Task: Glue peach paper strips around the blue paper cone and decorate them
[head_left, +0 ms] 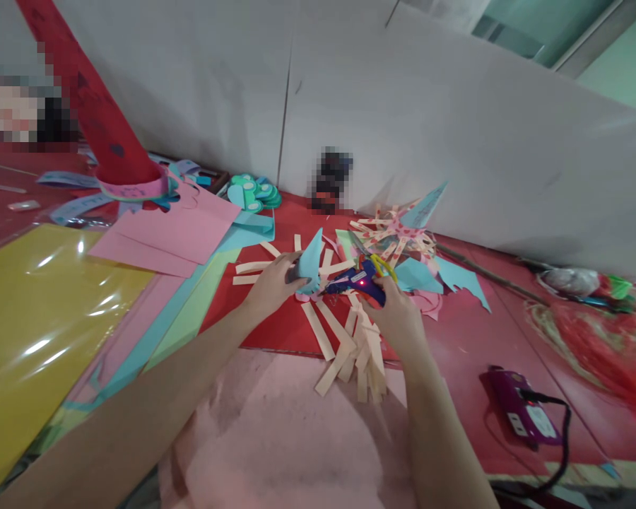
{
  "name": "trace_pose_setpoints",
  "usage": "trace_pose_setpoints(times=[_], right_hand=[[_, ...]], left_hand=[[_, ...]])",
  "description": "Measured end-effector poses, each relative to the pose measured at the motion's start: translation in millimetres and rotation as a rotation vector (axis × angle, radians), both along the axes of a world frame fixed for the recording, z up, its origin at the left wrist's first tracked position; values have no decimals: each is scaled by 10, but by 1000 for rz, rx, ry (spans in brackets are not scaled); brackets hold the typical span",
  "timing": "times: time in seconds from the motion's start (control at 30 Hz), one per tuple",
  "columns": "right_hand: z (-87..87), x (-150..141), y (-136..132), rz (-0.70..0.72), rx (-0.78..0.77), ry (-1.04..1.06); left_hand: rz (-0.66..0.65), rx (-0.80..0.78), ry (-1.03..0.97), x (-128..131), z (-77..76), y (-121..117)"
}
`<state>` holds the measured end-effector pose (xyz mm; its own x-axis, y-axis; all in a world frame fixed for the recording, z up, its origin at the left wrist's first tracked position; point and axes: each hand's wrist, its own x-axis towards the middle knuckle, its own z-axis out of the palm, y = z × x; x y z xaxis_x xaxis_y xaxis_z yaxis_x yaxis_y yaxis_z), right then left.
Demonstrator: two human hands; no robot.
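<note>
My left hand [278,283] is closed on the side of a small light-blue paper cone [311,261], which stands point up. Cream paper strips [250,267] fan out around the cone's base on a red sheet [225,311]. In my right hand [397,314] is a blue glue gun [357,278] with a small red light, its nozzle pointing left at the base of the cone. Whether the nozzle touches the paper, I cannot tell. A pile of loose cream strips [368,360] lies just below the glue gun. Yellow-handled scissors [383,267] rest behind it.
A strip-fringed paper cone [424,208] stands behind on the right. Pink sheets [174,226] and a shiny yellow sheet [58,304] lie left, near a tall red paper cone [100,113]. A purple corded device [524,406] and red-and-cream strands [604,339] are at right.
</note>
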<state>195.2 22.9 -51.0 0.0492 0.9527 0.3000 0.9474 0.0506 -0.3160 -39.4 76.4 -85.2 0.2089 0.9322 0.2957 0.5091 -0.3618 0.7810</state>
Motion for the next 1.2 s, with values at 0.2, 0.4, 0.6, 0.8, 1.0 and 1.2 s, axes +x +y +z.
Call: trace_pose_setpoints(times=[0.2,0.4,0.6,0.8,1.0,1.2], right_hand=[[-50,66,10,45,14,36],[-66,97,19,63,26,80],[-19,77,-3,98,76,59],[27,31,-46,130,196,-17],[15,58,-38,229,283,-72],[61,87,-52,322,263,-46]], left_hand=[[2,0,9,2,5,0],[2,-8,10,0,16,0],[6,-11,-8,-1,-3,-1],[-3,28,-32,-4,-55,14],[13,-1,-21,6,-28,11],[12,-8,-20,10,-20,-7]])
